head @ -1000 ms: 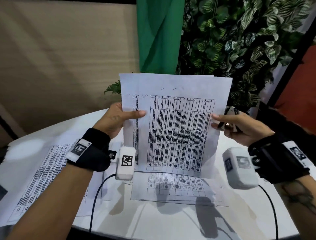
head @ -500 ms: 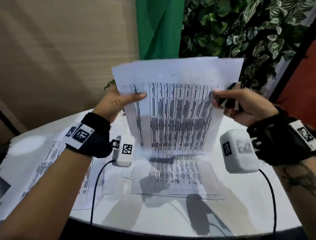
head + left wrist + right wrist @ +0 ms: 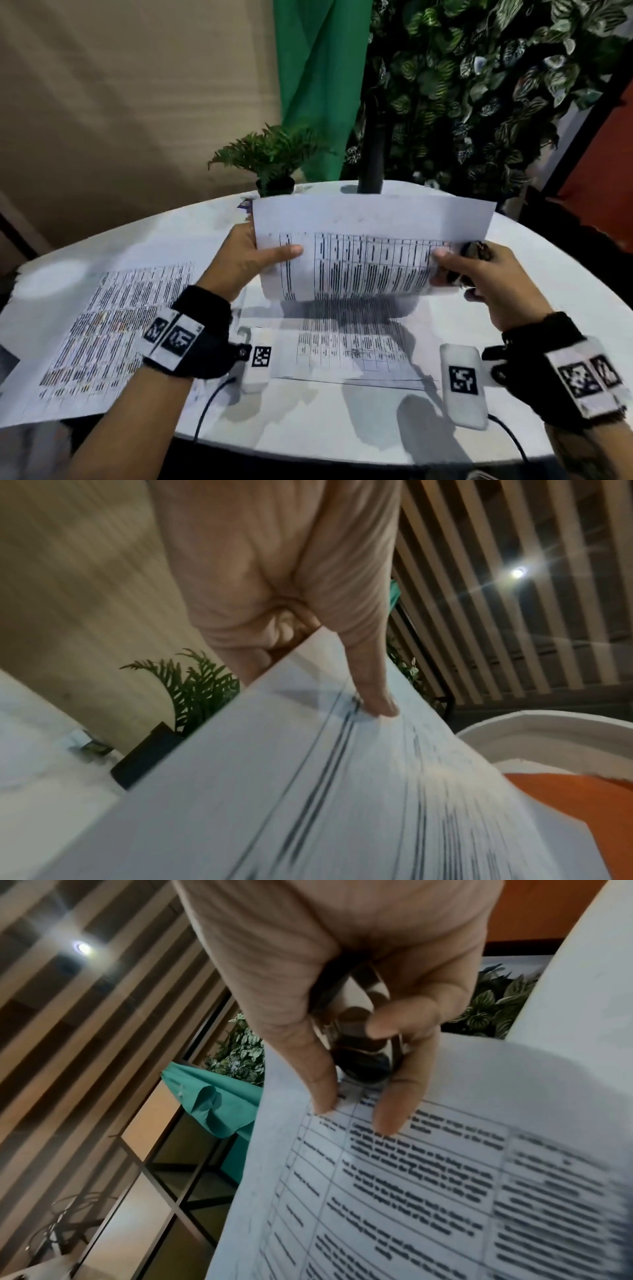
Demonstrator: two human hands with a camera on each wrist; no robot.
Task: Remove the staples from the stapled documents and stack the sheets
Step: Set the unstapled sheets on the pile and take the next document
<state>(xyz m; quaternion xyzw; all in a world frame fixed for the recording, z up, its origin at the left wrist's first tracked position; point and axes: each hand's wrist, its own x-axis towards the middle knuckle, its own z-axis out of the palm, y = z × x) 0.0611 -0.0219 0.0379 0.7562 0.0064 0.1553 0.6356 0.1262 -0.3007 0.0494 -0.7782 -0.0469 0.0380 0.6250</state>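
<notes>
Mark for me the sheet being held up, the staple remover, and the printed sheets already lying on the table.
held sheet point(image 3: 370, 219), head view: blank top margin.
staple remover point(image 3: 363, 1066), right wrist view: dark rounded end between thumb and forefinger.
left printed sheets point(image 3: 113, 339), head view: middle of the printed table.

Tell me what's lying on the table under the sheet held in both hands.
Under the held sheet lies another printed sheet, flat on the white table. Its near half shows a table of text; the far half is hidden by the held sheet and its shadow. Any staples cannot be seen.
</notes>
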